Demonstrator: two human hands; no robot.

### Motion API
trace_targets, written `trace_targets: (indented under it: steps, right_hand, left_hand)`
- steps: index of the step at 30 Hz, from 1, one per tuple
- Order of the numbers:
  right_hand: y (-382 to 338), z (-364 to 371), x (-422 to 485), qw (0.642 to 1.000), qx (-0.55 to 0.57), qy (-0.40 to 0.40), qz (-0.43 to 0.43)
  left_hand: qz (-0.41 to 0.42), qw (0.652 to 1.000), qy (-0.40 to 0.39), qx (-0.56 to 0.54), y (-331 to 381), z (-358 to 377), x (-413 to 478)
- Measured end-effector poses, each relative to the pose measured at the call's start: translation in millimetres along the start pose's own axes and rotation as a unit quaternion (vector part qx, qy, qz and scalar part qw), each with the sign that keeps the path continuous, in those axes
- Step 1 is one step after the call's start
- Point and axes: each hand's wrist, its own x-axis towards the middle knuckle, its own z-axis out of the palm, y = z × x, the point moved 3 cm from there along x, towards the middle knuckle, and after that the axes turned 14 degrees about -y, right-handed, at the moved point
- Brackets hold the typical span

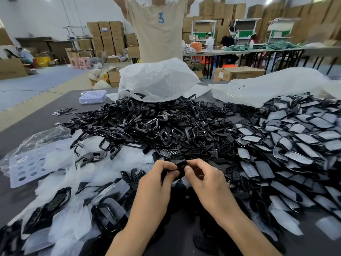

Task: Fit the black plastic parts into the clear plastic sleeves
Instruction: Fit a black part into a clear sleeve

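A small black plastic part (180,168) is held between both hands above the table's near middle. My left hand (156,183) pinches its left side with curled fingers, and my right hand (206,178) pinches its right side, thumb on top. A big heap of loose black frames (147,124) fills the table's centre. Black parts inside clear sleeves (73,209) lie piled at the near left. Whether the held part sits in a sleeve is hidden by my fingers.
Stacked black shells with grey faces (295,150) cover the right side. Large white plastic bags (158,80) lie at the far edge, a perforated clear tray (27,167) at the left. A person in a beige shirt (158,28) stands across the table.
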Motion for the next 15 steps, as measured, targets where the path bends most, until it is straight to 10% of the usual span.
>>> trace_targets:
  steps: [15]
  right_hand:
    - [10, -22, 11, 0.928, 0.366, 0.054, 0.042]
  left_hand:
    - [-0.002, 0.925, 0.093, -0.37, 0, -17, 5]
